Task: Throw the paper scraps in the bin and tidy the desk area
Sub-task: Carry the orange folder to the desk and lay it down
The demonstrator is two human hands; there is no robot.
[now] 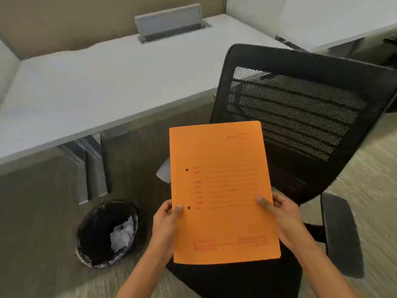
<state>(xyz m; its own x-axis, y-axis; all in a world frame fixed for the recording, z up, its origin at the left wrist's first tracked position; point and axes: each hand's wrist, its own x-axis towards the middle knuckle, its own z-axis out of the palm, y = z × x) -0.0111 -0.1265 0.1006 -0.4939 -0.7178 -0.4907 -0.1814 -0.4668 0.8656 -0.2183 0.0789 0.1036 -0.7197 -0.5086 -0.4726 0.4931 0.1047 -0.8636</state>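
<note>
I hold an orange file folder (223, 190) with red print and two punched holes above the seat of a black office chair. My left hand (166, 222) grips its left edge, thumb on top. Its right edge is gripped the same way by my right hand (281, 214). On the floor to the left stands a round bin (107, 233) lined with a black bag, with crumpled white paper scraps (122, 233) inside. A white scrap (164, 171) shows just past the folder's left edge; what it rests on is hidden.
The black mesh-back chair (300, 117) with a right armrest (341, 233) stands before me. A white desk (103, 82) runs along the left, with a grey cable flap (169, 22) at its back and metal legs (90, 166) beneath. Carpet covers the floor.
</note>
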